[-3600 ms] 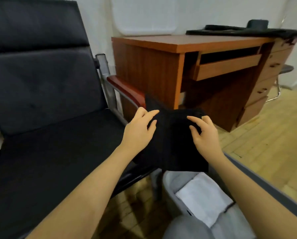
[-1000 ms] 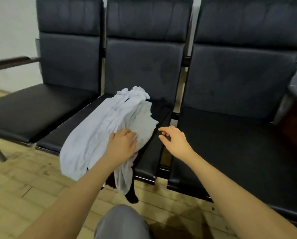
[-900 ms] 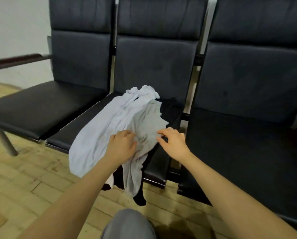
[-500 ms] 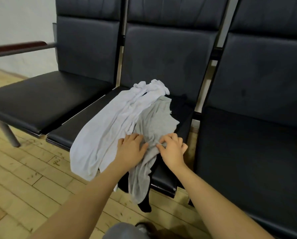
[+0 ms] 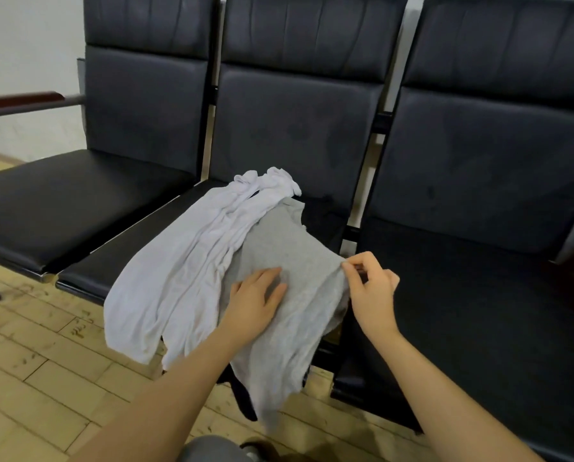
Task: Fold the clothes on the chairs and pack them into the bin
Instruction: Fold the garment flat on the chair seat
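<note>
On the middle chair (image 5: 185, 208), the white garment (image 5: 179, 271) is lying left of the gray garment (image 5: 289, 248). The left hand (image 5: 255, 301) is pressing flat, fingers extended, on the gray garment. The right hand (image 5: 372, 288) is pinching its right edge.

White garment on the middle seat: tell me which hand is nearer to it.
Left. The left hand rests flat on the grey garment just beside the white garment; the right hand pinches the grey garment's far edge, farther away.
</note>
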The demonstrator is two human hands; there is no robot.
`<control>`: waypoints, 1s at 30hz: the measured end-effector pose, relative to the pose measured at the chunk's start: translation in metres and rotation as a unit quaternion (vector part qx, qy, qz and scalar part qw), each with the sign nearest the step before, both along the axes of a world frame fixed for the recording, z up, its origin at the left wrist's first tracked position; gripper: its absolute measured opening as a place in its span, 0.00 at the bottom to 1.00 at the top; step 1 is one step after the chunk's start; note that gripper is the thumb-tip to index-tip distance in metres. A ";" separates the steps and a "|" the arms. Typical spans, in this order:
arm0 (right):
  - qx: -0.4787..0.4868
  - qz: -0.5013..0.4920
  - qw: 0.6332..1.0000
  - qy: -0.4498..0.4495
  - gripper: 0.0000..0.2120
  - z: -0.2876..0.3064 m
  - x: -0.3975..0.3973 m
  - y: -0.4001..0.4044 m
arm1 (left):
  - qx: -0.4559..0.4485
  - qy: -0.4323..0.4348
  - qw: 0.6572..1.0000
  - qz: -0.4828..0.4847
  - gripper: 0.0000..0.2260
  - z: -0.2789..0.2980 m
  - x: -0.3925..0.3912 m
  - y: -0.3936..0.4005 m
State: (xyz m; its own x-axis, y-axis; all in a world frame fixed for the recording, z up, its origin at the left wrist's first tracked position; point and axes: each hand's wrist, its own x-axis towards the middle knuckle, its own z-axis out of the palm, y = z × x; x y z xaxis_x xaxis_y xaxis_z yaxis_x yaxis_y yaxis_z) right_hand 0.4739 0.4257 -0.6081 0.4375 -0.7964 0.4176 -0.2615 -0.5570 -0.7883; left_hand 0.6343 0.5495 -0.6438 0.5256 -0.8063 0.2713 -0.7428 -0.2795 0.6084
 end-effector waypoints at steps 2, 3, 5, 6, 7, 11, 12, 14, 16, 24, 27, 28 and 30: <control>0.004 -0.008 1.000 0.009 0.07 -0.006 -0.008 -0.005 | 0.013 0.003 1.000 -0.005 0.19 -0.001 -0.003 -0.003; 0.010 -0.012 1.000 0.014 0.07 -0.009 -0.012 -0.006 | 0.029 0.001 1.000 -0.007 0.21 -0.004 -0.003 -0.004; 0.022 -0.012 0.999 0.029 0.09 -0.017 -0.018 -0.009 | 0.058 -0.008 0.998 -0.009 0.23 -0.013 -0.001 -0.003; 0.027 -0.007 0.999 0.040 0.09 -0.020 -0.020 -0.009 | 0.058 -0.006 0.998 -0.005 0.20 -0.017 0.001 -0.003; 0.027 -0.004 0.998 0.054 0.08 -0.023 -0.021 -0.008 | 0.049 0.003 0.999 0.000 0.16 -0.020 0.002 -0.003; -0.002 -0.003 0.996 0.084 0.07 -0.030 -0.023 -0.004 | -0.019 0.034 0.999 0.012 0.07 -0.023 0.003 -0.005; -0.001 -0.005 0.997 0.080 0.07 -0.030 -0.023 -0.004 | -0.039 0.037 0.998 0.014 0.07 -0.022 0.001 -0.005; -0.009 -0.010 0.998 0.063 0.07 -0.029 -0.024 -0.004 | -0.081 0.067 0.994 0.025 0.08 -0.016 -0.002 -0.003; -0.022 -0.012 0.999 0.033 0.07 -0.022 -0.023 -0.004 | -0.105 0.109 0.988 0.043 0.09 -0.002 -0.004 -0.001; -0.016 -0.020 0.998 -0.064 0.08 0.051 -0.007 0.000 | -0.249 0.128 0.958 0.066 0.06 0.086 0.003 -0.015; -0.016 -0.042 0.992 -0.115 0.08 0.077 -0.003 0.003 | -0.279 0.135 0.950 0.041 0.06 0.120 0.004 -0.019; -0.015 -0.045 0.990 -0.133 0.07 0.085 -0.003 0.005 | -0.285 0.132 0.949 0.037 0.06 0.131 0.004 -0.020; -0.019 -0.046 0.986 -0.161 0.05 0.100 -0.007 0.006 | -0.293 0.120 0.948 0.026 0.06 0.149 0.001 -0.022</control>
